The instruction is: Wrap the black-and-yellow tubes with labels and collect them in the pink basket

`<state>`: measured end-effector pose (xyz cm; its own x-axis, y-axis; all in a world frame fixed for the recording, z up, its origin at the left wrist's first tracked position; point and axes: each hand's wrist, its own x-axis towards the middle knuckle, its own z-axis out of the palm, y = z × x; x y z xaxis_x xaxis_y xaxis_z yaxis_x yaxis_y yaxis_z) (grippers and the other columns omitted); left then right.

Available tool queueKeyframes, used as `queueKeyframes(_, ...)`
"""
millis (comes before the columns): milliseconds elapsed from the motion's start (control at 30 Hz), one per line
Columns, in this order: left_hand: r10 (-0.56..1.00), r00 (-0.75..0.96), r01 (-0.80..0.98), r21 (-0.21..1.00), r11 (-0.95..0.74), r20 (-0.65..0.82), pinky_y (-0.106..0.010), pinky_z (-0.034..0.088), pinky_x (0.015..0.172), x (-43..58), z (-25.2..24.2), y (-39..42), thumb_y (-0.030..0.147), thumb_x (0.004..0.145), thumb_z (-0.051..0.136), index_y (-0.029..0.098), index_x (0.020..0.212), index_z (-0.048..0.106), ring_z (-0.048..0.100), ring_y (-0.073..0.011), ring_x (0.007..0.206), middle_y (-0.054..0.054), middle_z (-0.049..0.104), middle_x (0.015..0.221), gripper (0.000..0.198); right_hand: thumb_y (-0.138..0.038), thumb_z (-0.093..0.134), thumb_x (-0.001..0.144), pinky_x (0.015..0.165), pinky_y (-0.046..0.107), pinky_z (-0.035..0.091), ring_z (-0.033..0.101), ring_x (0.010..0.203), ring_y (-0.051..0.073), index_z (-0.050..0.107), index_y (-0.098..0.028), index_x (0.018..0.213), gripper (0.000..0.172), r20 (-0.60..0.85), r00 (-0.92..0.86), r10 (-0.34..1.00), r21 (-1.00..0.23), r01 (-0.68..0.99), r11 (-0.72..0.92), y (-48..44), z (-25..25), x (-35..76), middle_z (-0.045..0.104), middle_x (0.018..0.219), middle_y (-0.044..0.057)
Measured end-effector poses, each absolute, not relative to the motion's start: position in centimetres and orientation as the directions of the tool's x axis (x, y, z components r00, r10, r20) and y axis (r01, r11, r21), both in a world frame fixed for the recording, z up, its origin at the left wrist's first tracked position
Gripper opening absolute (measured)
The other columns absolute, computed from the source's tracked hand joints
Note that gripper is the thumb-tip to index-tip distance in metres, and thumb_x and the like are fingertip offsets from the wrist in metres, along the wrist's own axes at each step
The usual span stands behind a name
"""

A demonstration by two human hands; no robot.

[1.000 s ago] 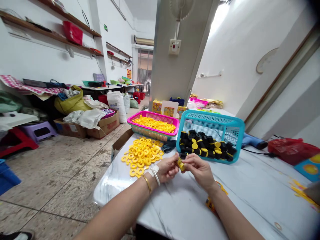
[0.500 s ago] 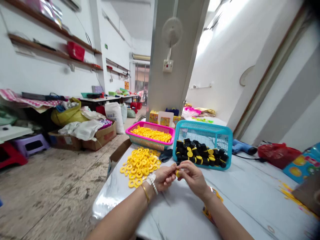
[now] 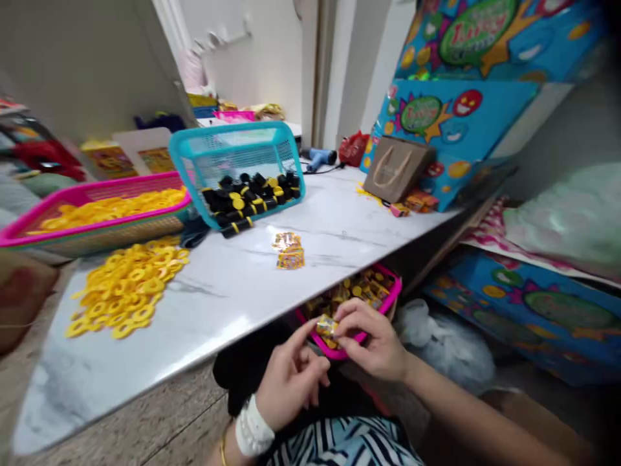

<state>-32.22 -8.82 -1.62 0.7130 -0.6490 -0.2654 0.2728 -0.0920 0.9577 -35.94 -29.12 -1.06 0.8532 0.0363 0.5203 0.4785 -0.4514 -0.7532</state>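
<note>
My right hand (image 3: 371,340) pinches a small piece with a shiny yellow printed wrapper (image 3: 326,325) between thumb and fingertips. My left hand (image 3: 294,372) has its index finger stretched toward the piece, at or touching its left side; the thumb stands apart and nothing lies in that hand. Both hands are over a pink-rimmed basket (image 3: 398,288) below the table edge, filled with similar yellow-and-dark pieces. On the table lies a small stack of printed yellow labels (image 3: 290,259). A turquoise basket (image 3: 233,139) holds black cylinders with yellow ends (image 3: 252,194).
Yellow rings (image 3: 130,285) are heaped on the marble-patterned table (image 3: 233,291). A pink-rimmed basket (image 3: 92,191) of yellow parts stands behind them. At the right are a brown paper bag (image 3: 395,169), blue printed boxes (image 3: 451,116) and a clear plastic bag (image 3: 446,349).
My view has swung right and down. My hands have moved from above the table to over the basket below its edge. The left hand has come away from its closed grip.
</note>
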Motion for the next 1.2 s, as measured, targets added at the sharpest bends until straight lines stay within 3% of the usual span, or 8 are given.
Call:
queueKeyframes(167,-0.379,0.883,0.255,0.961,-0.106,-0.276,-0.021,0.045,0.043,-35.0,-8.6,-10.6,0.051,0.081,0.066,0.011,0.124,0.059,0.061,-0.0138,0.058,-0.010,0.071,0.083,0.060,-0.016,0.062,0.086,0.067,0.026,0.056,0.064,0.089,0.017,0.069,-0.022,0.093,0.011,0.542,0.760,-0.359,-0.718,0.197,-0.667,-35.9,-7.8,-38.9,0.059,0.103,0.007)
queueKeyframes(333,-0.215,0.976,-0.068,0.919,-0.389,-0.019,-0.032,0.057,0.075,-30.7,-9.7,-10.3,0.050,0.078,0.067,0.014,0.103,0.071,0.069,-0.0216,0.084,-0.013,0.073,0.100,0.044,-0.023,0.057,0.090,0.082,0.030,0.056,0.065,0.098,0.020,0.071,-0.020,0.098,0.017,0.620,0.638,-0.457,-0.584,-0.013,-0.812,-39.5,-12.3,-35.3,0.060,0.114,0.011)
queueKeyframes(500,-0.334,0.928,-0.355,0.672,-0.650,0.167,-0.039,0.055,0.087,-27.4,-9.9,-11.5,0.050,0.082,0.063,0.018,0.112,0.070,0.070,-0.0244,0.091,-0.012,0.072,0.113,0.045,-0.025,0.048,0.095,0.096,0.035,0.051,0.062,0.111,0.022,0.071,-0.021,0.117,0.031,0.501,0.745,-0.440,-0.544,-0.125,-0.830,-40.8,-15.1,-32.5,0.060,0.131,0.011)
queueKeyframes(600,-0.455,0.854,-0.512,0.560,-0.651,0.253,-0.044,0.049,0.101,-25.9,-11.0,-13.9,0.049,0.084,0.062,0.016,0.124,0.065,0.064,-0.0294,0.114,-0.015,0.066,0.126,0.052,-0.033,0.056,0.093,0.117,0.048,0.031,0.053,0.126,0.027,0.071,-0.027,0.119,0.031,0.482,0.778,-0.403,-0.536,-0.102,-0.838,-41.0,-15.9,-31.7,0.061,0.136,0.004)
queueKeyframes(733,-0.634,0.721,-0.682,0.448,-0.578,0.279,-0.049,0.030,0.118,-24.3,-12.9,-17.9,0.048,0.086,0.058,0.010,0.138,0.053,0.043,-0.0319,0.140,-0.020,0.051,0.145,0.064,-0.043,0.058,0.091,0.119,0.061,0.011,0.032,0.143,0.037,0.062,-0.033,0.133,0.043,0.373,0.828,-0.419,-0.522,-0.185,-0.832,-41.2,-15.9,-30.9,0.053,0.147,0.001)
queueKeyframes(900,-0.528,0.836,-0.519,0.529,-0.672,0.149,-0.049,0.035,0.115,-23.1,-13.5,-20.7,0.046,0.092,0.046,0.010,0.142,0.048,0.045,-0.0317,0.137,-0.021,0.052,0.144,0.061,-0.050,0.058,0.090,0.119,0.060,0.009,0.022,0.147,0.039,0.059,-0.034,0.136,0.049,0.340,0.834,-0.434,-0.537,-0.207,-0.818,-41.5,-15.8,-30.7,0.041,0.156,0.004)
queueKeyframes(1033,-0.282,0.952,-0.296,0.579,-0.760,0.116,-0.047,0.042,0.109,-22.7,-12.5,-19.0,0.049,0.090,0.052,0.017,0.132,0.059,0.054,-0.0330,0.129,-0.017,0.060,0.136,0.054,-0.048,0.060,0.090,0.119,0.053,0.021,0.035,0.142,0.032,0.064,-0.026,0.132,0.047,0.412,0.792,-0.451,-0.591,-0.144,-0.793,-42.0,-16.3,-31.4,0.047,0.151,0.010)
queueKeyframes(1200,-0.020,0.983,0.119,0.707,-0.697,-0.185,-0.038,0.058,0.070,-23.0,-12.2,-14.5,0.056,0.080,0.064,0.018,0.108,0.069,0.072,-0.0277,0.084,-0.014,0.074,0.096,0.048,-0.028,0.050,0.097,0.111,0.042,0.039,0.051,0.128,0.024,0.072,-0.018,0.115,0.031,0.382,0.779,-0.497,-0.600,-0.200,-0.775,-45.0,-16.3,-31.5,0.061,0.135,0.013)
